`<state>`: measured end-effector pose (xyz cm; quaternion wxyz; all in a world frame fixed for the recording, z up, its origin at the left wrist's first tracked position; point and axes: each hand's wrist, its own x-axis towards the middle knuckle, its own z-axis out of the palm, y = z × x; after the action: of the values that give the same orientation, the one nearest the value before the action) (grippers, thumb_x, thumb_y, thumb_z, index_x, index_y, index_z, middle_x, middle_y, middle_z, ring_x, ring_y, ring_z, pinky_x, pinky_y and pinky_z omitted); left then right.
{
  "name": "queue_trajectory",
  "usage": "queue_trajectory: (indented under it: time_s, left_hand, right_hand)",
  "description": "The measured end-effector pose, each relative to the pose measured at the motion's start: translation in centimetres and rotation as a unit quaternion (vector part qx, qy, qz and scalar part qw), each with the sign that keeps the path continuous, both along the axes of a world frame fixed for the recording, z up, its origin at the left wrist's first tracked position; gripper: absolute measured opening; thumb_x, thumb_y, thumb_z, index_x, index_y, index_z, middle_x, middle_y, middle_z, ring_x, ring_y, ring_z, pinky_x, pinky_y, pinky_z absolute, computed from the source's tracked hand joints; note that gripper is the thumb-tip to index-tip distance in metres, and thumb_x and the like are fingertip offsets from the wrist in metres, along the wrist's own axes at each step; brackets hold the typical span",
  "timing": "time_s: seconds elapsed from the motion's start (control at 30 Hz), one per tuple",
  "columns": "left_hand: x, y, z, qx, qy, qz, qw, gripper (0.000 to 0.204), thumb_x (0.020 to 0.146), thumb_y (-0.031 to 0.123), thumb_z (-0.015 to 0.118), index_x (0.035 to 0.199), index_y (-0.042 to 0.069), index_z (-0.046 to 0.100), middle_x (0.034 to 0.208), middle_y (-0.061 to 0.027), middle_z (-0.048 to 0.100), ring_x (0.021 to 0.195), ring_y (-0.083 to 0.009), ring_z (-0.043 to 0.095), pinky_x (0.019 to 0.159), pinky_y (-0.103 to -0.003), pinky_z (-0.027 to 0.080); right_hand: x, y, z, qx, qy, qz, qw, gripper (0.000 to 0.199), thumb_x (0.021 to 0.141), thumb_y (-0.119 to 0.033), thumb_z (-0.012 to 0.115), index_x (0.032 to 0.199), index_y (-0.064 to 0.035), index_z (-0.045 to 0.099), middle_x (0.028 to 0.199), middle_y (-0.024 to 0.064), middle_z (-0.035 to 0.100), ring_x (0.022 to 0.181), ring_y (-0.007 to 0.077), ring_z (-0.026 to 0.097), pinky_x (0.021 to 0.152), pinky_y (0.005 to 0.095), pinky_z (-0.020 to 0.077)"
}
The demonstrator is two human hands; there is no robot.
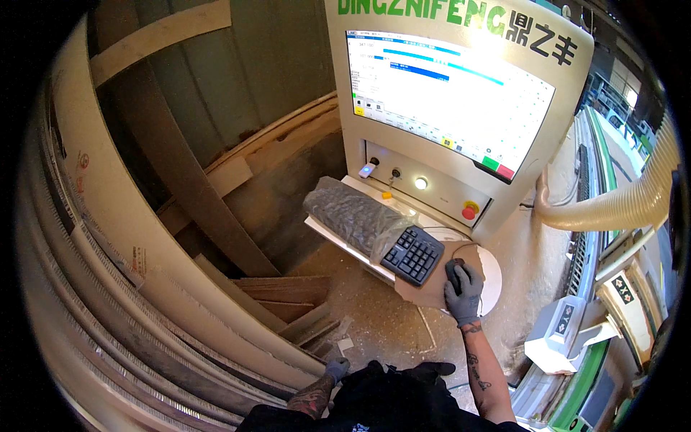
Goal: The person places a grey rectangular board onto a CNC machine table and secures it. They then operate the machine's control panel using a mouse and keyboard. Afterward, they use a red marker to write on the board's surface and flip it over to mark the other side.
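Resting on the black mouse (455, 272), the right hand (464, 294) wears a grey glove and covers most of it from above; only the front end of the mouse shows past the fingers. Fingers lie curled over the mouse body, a loose enclosing hold. Mouse sits on a brown cardboard sheet (432, 289) laid at the near right corner of the console shelf (338, 241), with a white round disc (494, 277) showing under the sheet's right edge.

The left hand (335, 369), also grey-gloved, hangs low by the person's dark trousers, well apart from the shelf. Its fingers point down and are partly cut off by the clothing; cannot tell whether it is closed or slack, and nothing is seen in it.

Black keyboard (413, 255) lies just left of the mouse. Only its right-hand key block is bare; the rest is under a crumpled clear plastic cover (351, 214), keys dim through it.

Above the shelf: lit screen (446, 93), too bright to read in places. Red round button (469, 212) on the panel below the screen's right corner.

Left side: stacked curved wooden boards (108, 237), bent by the lens. Right: ribbed beige hose (626, 201), its far end cut off at the rim.
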<state>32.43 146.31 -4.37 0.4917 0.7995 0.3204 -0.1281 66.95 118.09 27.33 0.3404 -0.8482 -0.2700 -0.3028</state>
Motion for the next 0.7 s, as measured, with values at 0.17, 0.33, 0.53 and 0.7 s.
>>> queue_trajectory:
  time_s: [0.17, 0.33, 0.53, 0.7]
  left_hand:
    - [-0.3, 0.2, -0.5, -0.005, -0.005, 0.007, 1.000, 0.037, 0.090, 0.036, 0.062, 0.107, 0.008, 0.078, 0.091, -0.0146, 0.077, 0.082, -0.0283, 0.075, 0.078, -0.040, 0.058]
    - [-0.1, 1.0, -1.2, -0.013, 0.026, -0.018, 0.999, 0.041, 0.090, 0.038, 0.059, 0.110, 0.007, 0.077, 0.102, -0.0149, 0.077, 0.090, -0.0287, 0.074, 0.084, -0.040, 0.057]
    - [-0.4, 1.2, -2.5, -0.018, 0.029, 0.009, 0.999, 0.042, 0.090, 0.039, 0.058, 0.113, 0.008, 0.076, 0.108, -0.0163, 0.076, 0.098, -0.0285, 0.073, 0.089, -0.040, 0.056]
    - [0.5, 0.3, -0.9, -0.014, 0.045, -0.005, 0.999, 0.040, 0.090, 0.037, 0.060, 0.110, 0.008, 0.077, 0.101, -0.0151, 0.076, 0.091, -0.0275, 0.073, 0.085, -0.040, 0.057]
  right_hand:
    - [0.2, -0.3, -0.6, -0.026, 0.021, 0.008, 0.999, 0.048, 0.079, -0.017, 0.079, 0.125, -0.0079, 0.068, 0.129, 0.0206, 0.061, 0.120, 0.0396, 0.058, 0.104, 0.0499, 0.0447]
    - [0.2, -0.3, -0.7, -0.020, 0.018, 0.006, 1.000, 0.048, 0.079, -0.017, 0.079, 0.126, -0.0078, 0.068, 0.130, 0.0207, 0.061, 0.120, 0.0397, 0.058, 0.105, 0.0496, 0.0446]
    - [0.1, 0.3, 0.2, 0.000, 0.016, 0.016, 1.000, 0.048, 0.079, -0.016, 0.079, 0.125, -0.0078, 0.070, 0.127, 0.0214, 0.064, 0.117, 0.0413, 0.059, 0.102, 0.0507, 0.0462]
    - [0.2, -0.2, 0.0, -0.013, 0.011, 0.006, 1.000, 0.049, 0.078, -0.016, 0.079, 0.125, -0.0084, 0.069, 0.126, 0.0216, 0.064, 0.115, 0.0415, 0.060, 0.101, 0.0508, 0.0472]
